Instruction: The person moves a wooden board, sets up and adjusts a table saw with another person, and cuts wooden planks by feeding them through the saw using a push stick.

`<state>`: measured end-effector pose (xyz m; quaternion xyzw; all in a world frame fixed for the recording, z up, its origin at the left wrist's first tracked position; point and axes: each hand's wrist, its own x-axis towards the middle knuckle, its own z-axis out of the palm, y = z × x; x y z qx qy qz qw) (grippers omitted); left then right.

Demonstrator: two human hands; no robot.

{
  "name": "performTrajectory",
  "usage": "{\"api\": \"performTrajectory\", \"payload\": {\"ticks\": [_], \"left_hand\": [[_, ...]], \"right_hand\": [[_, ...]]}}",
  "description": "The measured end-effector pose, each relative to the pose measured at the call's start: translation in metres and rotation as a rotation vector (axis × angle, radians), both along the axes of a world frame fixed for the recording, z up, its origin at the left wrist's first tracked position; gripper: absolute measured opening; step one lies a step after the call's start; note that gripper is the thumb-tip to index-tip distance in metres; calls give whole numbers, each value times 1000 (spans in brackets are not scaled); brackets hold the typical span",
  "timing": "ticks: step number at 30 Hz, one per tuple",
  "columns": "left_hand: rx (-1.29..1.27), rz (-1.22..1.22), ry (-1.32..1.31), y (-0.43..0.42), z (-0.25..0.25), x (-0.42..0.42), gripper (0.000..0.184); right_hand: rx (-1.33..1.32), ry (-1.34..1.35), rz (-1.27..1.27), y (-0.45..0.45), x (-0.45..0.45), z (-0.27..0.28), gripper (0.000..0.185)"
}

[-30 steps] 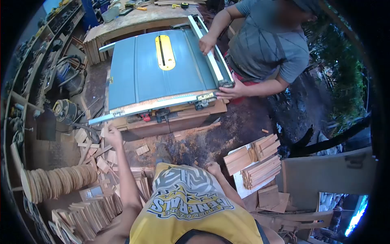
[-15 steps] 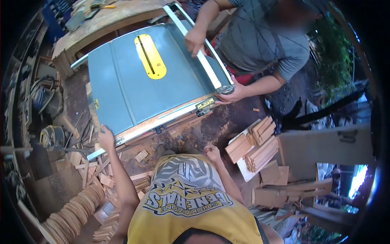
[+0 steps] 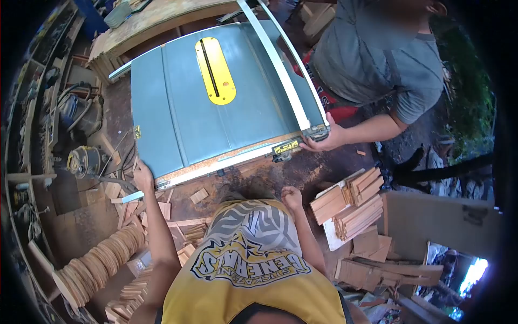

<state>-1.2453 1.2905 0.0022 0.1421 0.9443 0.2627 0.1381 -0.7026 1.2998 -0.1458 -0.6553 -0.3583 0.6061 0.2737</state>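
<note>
A table saw [image 3: 183, 108] with a grey-blue top and a yellow throat plate [image 3: 217, 73] stands in front of me. My left hand [image 3: 143, 177] grips its near left corner, thumb up along the side edge and fingers partly hidden. My right hand [image 3: 291, 197] hangs beside my body, fingers curled in, with no object showing in it. A white rip fence [image 3: 280, 70] crosses the right part of the saw. At its near end, a co-worker's hand [image 3: 324, 137] holds the right corner by the front rail [image 3: 232, 162].
The co-worker [image 3: 372, 65] stands at the saw's right side. Stacked wooden pieces [image 3: 356, 202] lie to my right. Rows of round wooden discs [image 3: 102, 264] and scrap wood are at lower left. A wooden workbench [image 3: 162, 24] stands behind the saw.
The saw and surroundings appear shifted rightward in view. The co-worker's upper hand has left the fence and no longer shows. My left hand still grips the corner.
</note>
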Motion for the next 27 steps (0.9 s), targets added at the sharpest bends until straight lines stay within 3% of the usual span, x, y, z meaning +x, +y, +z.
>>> {"api": "performTrajectory", "payload": {"ticks": [3,5,9,10,12,13,14,15,18,20,22,25,27], "left_hand": [[-30,35,17,9,-25,-17,63],[-157,112,-20,27,9,2,70],[-153,211,14,33,13,16,73],[-137,194,44,33,13,14,74],[-127,185,78,35,4,7,74],[-138,184,86,31,1,6,74],[-209,219,77,33,2,4,72],[-213,229,74,34,0,2,71],[-208,255,63,31,-6,-1,70],[-189,237,66,35,2,3,70],[-168,254,80,31,-8,-3,70],[-172,282,124,27,-12,2,70],[-163,291,132,37,-1,7,71]], "right_hand": [[94,31,-6,26,-7,16,34],[112,79,-157,49,-3,20,32],[114,245,-461,105,12,37,24],[83,357,-401,126,21,48,23],[36,554,-299,171,30,79,39],[-152,673,-255,195,26,115,47],[-1048,878,-368,250,23,190,56],[-1590,914,-450,278,17,232,65],[-2114,1374,-695,284,26,226,72],[-1959,1511,-581,282,26,211,76],[-1264,1299,-91,283,19,190,84],[-1869,1141,-568,280,12,239,83],[-2034,1153,-713,274,-5,280,82]]}}
